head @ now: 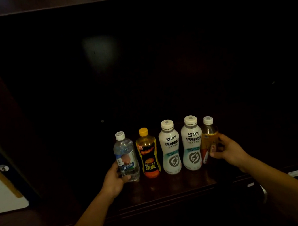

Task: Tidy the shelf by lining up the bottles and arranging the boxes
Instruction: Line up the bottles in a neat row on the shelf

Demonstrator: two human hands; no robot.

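Head view, very dim. Five upright bottles in a row on a dark wooden shelf (173,187), just below the frame's centre, all close together near the front edge. From left to right: a clear plastic water bottle with a white cap (126,157), an orange-and-black energy-drink bottle with a yellow cap (148,153), a white milky drink bottle with a white cap (170,148), a second identical white bottle (192,144), and an amber tea bottle with a white cap (209,140). Left hand (115,178) wrapped around the lower half of the clear water bottle, thumb across its front. Right hand (228,149) closed on the amber tea bottle, fingers behind, thumb on the label. Pale board (1,189) at lower left of the frame.
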